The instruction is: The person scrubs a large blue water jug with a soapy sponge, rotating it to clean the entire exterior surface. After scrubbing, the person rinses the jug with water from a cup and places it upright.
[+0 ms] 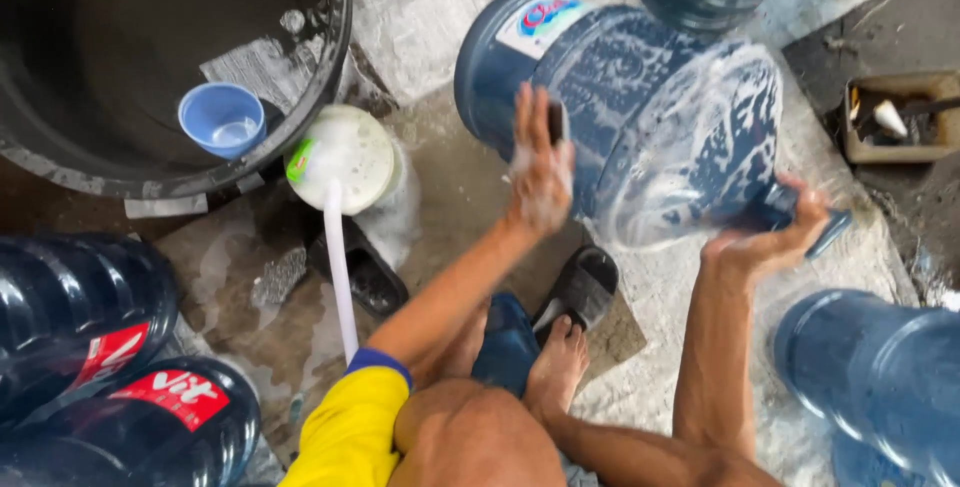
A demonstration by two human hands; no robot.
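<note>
Scrubbing soapy jug, black tub, blue cup, sandal nearby

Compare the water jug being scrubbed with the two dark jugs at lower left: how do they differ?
The scrubbed jug is pale blue, see-through and streaked with suds; the dark jugs look navy, glossy and free of foam. The left hand presses on its side and the right hand grips its neck, while nobody touches the dark jugs. All lie on their sides and share the same big round shape.

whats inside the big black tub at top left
A small blue cup sits inside the black tub, with a pale sheet beside it. The rest of the tub's bottom is too dark to see.
</note>
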